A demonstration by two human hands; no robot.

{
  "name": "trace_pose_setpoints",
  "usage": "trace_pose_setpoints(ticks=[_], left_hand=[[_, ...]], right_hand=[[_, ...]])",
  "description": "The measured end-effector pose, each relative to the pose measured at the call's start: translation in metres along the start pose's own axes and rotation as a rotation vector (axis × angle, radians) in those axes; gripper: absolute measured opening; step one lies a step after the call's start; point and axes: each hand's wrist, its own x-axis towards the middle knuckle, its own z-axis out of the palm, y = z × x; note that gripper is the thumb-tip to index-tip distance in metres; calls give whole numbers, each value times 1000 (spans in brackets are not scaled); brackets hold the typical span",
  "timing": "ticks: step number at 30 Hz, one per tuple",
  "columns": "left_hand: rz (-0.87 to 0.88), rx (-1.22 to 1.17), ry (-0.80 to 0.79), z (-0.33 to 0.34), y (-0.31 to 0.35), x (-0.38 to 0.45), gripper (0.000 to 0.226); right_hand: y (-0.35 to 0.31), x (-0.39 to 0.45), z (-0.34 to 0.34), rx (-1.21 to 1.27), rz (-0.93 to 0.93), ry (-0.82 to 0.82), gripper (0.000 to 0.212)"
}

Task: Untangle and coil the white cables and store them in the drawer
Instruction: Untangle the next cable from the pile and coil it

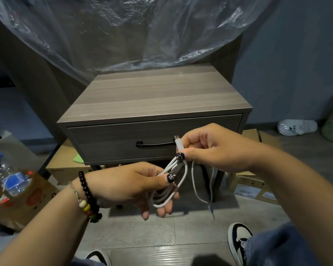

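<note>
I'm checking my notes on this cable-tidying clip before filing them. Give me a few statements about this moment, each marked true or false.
1. The drawer is shut. True.
2. The left hand holds loops of white cable. True.
3. The right hand is empty. False: it pinches the cable near a connector.
4. A water bottle stands on the nightstand. False: it sits in a cardboard box at the left on the floor.
5. A beaded bracelet is on the left wrist. True.
</note>
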Motion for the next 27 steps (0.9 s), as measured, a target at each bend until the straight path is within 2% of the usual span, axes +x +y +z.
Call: trace_pose_setpoints(ticks=[4,8,10,13,17,22,27], left_hand=[[19,-67,-55,2,-4,1,33],[56,-152,-2,8,-11,8,23],[65,-192,84,11,-11,10,26],[62,-237,341,10,-11,13,25],[32,-353,510,1,-10,13,27],[-123,-284,491,4,-13,11,28],[-181,-26,367,8,-17,12,23]], right_hand=[[-2,0,-1,44,-17,-6,11],[0,4,1,42,-57,81,11],[1,6,1,10,-72,136,10],[-1,2,-5,-22,-63,175,7],[-5,-4,-8,-23,-23,93,3],[-5,-5,-5,-23,14,-8,12],[-12,-3,0,-150,-55,-1,13]])
